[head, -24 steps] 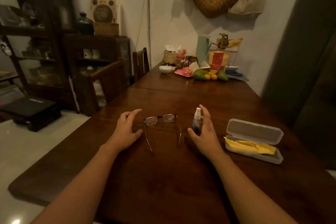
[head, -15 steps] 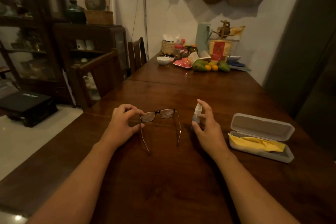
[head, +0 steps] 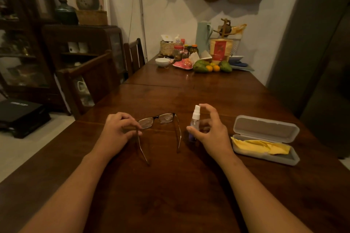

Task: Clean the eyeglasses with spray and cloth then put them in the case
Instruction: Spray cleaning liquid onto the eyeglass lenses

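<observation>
Dark-framed eyeglasses (head: 165,118) lie unfolded on the wooden table (head: 170,185), lenses facing away from me. My left hand (head: 117,132) pinches the left hinge and temple of the frame. A small clear spray bottle (head: 195,119) with a white nozzle stands just right of the glasses. My right hand (head: 210,134) curls around the bottle's lower body, index finger raised near the nozzle. To the right lies a grey glasses case (head: 265,128), lid open, with a yellow cloth (head: 259,146) inside it.
The table's far end holds a white bowl (head: 162,62), a pink plate (head: 182,64), green and orange fruit (head: 212,66), jars, a basket and a thermos. Two wooden chairs (head: 91,81) stand along the left side. A dark cabinet lines the left wall.
My left hand went from hovering open beside the glasses to pinching their left hinge. My right hand closed around the spray bottle. The camera tilted downward.
</observation>
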